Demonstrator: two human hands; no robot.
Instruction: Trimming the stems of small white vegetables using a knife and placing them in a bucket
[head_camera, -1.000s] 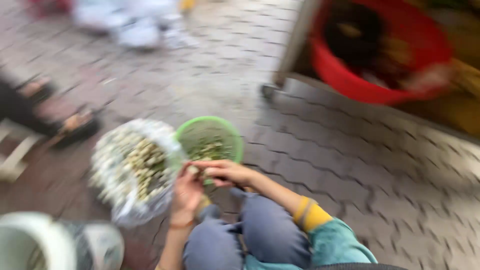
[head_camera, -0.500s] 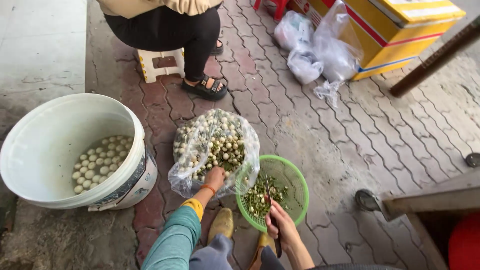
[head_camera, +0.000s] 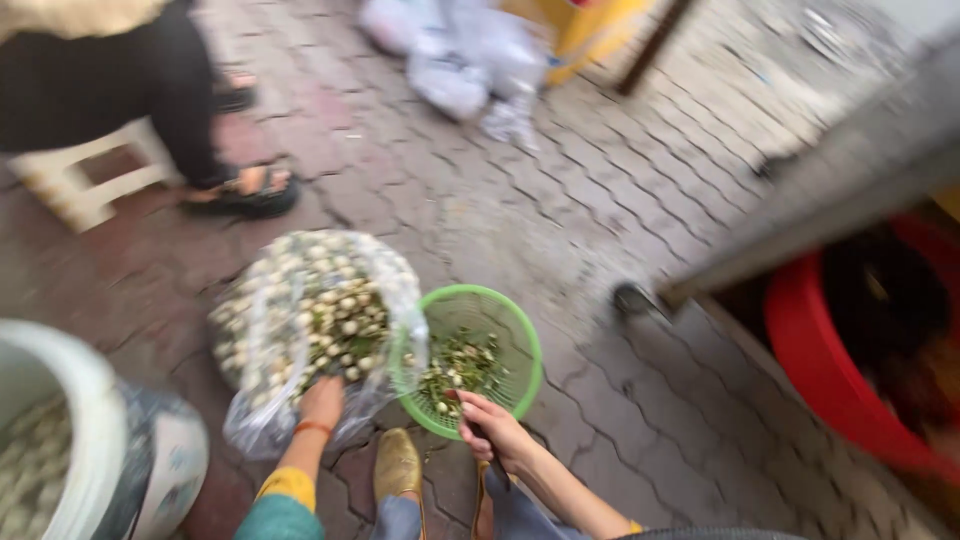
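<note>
Left hand (head_camera: 322, 402) reaches into crinkly clear plastic bag (head_camera: 310, 325) of small, light, likely fragile speckled eggs (head_camera: 335, 320), grip hidden; right hand (head_camera: 492, 428), loosely curled, touches green mesh basket (head_camera: 520, 345).

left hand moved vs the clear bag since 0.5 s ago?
No. The left hand sits at the near edge of the clear bag, as before; only the camera swung.

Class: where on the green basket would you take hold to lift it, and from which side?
Grip the green basket by its far right rim, coming from above on the right. That stretch looks bare: the plastic bag crowds the left rim, and the right hand sits at the near edge. Its open top leaves the rim exposed.
</note>
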